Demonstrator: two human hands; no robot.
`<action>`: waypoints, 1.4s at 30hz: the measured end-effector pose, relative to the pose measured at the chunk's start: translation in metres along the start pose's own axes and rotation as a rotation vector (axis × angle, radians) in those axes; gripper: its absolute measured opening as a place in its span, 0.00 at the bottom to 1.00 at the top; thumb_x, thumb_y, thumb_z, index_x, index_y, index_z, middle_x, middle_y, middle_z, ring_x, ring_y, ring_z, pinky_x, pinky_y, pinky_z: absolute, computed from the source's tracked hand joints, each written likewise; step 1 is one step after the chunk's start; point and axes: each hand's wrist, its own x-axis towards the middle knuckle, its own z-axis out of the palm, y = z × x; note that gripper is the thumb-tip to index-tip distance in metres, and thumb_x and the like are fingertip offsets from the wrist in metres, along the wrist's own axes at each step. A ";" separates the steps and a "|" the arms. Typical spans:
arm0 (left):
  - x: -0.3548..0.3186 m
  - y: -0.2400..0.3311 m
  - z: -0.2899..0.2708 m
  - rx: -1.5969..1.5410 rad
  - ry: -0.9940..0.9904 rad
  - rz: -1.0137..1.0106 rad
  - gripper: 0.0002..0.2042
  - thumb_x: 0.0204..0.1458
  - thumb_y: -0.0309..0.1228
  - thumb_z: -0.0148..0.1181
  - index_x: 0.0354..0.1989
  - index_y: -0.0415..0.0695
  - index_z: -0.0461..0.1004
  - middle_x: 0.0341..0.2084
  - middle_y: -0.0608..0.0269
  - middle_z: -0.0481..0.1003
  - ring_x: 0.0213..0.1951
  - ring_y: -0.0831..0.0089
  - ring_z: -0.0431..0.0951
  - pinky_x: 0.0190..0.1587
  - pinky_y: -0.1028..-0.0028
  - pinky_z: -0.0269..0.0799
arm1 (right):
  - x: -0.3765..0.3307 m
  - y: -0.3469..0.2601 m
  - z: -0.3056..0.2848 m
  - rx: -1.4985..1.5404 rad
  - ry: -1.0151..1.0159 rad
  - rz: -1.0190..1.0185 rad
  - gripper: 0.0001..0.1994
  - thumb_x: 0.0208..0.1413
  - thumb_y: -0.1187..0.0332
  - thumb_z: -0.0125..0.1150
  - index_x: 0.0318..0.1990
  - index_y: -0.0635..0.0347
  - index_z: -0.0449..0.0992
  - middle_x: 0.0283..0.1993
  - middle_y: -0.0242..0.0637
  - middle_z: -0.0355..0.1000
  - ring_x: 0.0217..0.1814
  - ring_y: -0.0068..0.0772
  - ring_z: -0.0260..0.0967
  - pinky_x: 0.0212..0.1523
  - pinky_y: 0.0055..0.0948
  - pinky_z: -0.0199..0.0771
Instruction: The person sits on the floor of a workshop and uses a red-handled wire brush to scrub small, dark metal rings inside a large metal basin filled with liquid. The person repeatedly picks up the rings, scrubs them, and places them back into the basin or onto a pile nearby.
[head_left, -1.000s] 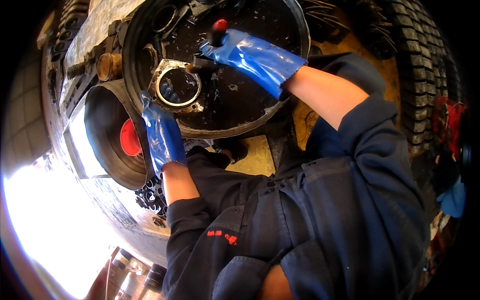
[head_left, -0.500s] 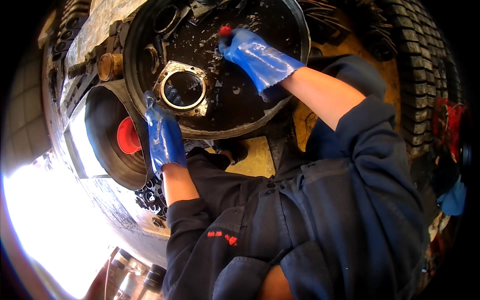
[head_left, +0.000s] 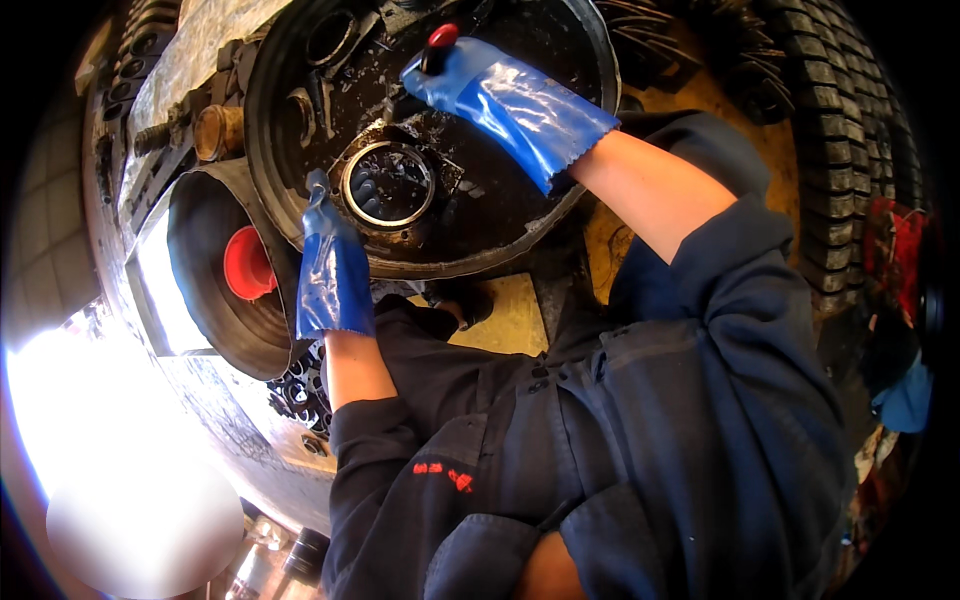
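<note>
Red marks (head_left: 460, 481) sit on your jacket (head_left: 600, 420). Your right hand (head_left: 460, 80) grips a red-tipped handle (head_left: 440, 45); your left hand (head_left: 334, 255) holds a metal ring (head_left: 390, 224) over a dirty tub (head_left: 480, 261). A tyre (head_left: 835, 150) is at your right.

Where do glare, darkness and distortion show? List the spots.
Head view: lower-left background blown out to white; head view: bright glints on the blue gloves; head view: round pan's interior mostly dark; head view: tire at right appears bowed by the fisheye.

White glare (head_left: 90, 410) at lower left, grey tiles (head_left: 45, 200) at left edge
</note>
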 end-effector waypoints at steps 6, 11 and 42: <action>-0.021 0.008 0.006 -0.077 0.049 -0.025 0.31 0.63 0.53 0.55 0.58 0.33 0.69 0.41 0.45 0.81 0.44 0.51 0.82 0.47 0.50 0.82 | -0.012 -0.037 0.004 0.240 -0.055 -0.067 0.19 0.60 0.50 0.57 0.31 0.57 0.75 0.23 0.38 0.70 0.28 0.36 0.69 0.35 0.35 0.72; -0.020 0.011 -0.002 -0.076 0.048 0.060 0.31 0.63 0.54 0.55 0.57 0.33 0.70 0.41 0.45 0.81 0.44 0.51 0.82 0.47 0.51 0.81 | -0.043 -0.030 -0.026 0.267 -0.019 0.168 0.15 0.57 0.55 0.63 0.33 0.59 0.82 0.29 0.40 0.78 0.30 0.32 0.72 0.37 0.35 0.74; -0.154 -0.028 -0.040 0.165 -0.091 0.335 0.31 0.64 0.57 0.53 0.52 0.34 0.75 0.38 0.46 0.81 0.41 0.51 0.81 0.47 0.56 0.76 | -0.162 0.026 0.032 -0.461 0.499 -0.139 0.12 0.55 0.53 0.65 0.33 0.50 0.83 0.36 0.40 0.80 0.41 0.46 0.79 0.44 0.41 0.78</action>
